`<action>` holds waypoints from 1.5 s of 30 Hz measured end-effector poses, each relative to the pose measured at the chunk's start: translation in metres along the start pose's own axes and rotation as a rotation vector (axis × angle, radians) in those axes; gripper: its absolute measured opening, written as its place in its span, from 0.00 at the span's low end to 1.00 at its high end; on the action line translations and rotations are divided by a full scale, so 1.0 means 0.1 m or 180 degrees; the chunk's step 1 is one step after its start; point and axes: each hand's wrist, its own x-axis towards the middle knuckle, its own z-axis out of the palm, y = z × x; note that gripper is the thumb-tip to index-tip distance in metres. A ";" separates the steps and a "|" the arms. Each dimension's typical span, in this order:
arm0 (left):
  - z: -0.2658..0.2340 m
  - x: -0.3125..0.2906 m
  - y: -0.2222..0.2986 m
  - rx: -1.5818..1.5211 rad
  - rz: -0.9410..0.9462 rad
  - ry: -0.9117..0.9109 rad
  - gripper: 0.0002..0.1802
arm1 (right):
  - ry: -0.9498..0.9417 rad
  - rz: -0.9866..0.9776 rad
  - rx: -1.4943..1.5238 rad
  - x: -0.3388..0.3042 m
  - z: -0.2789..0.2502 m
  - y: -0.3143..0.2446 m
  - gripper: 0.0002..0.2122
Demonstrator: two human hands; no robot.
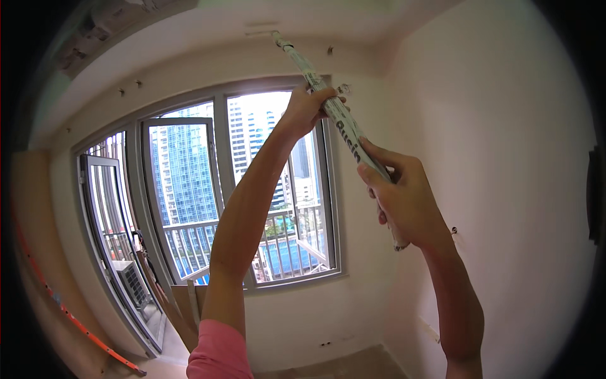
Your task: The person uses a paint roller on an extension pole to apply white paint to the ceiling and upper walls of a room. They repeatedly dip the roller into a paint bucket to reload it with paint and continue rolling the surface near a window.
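A long pole wrapped in printed newspaper (348, 131) slants up from lower right to the ceiling. My left hand (308, 110) is closed round its upper middle. Lower down, my right hand (404, 192) grips it near the bottom end, which sticks out below the fingers. At the top, the pole's tip reaches a pale, thin bar-like shape (260, 31) close to the ceiling (315, 16); it looks like a roller head, but is too small to be sure. Both arms are raised and stretched out.
Ahead is a large grey-framed window (221, 189) with a railing outside and an open door (104, 215) at its left. An orange pole (76, 322) leans at the lower left. A bare wall (499, 145) stands at the right. Small wire stubs (330, 50) protrude from the wall above the window.
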 end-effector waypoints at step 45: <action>1.66 -0.91 0.96 0.0029 0.0360 -0.0229 0.28 | 0.0140 0.0363 0.0287 -1.66 -1.04 -0.72 0.20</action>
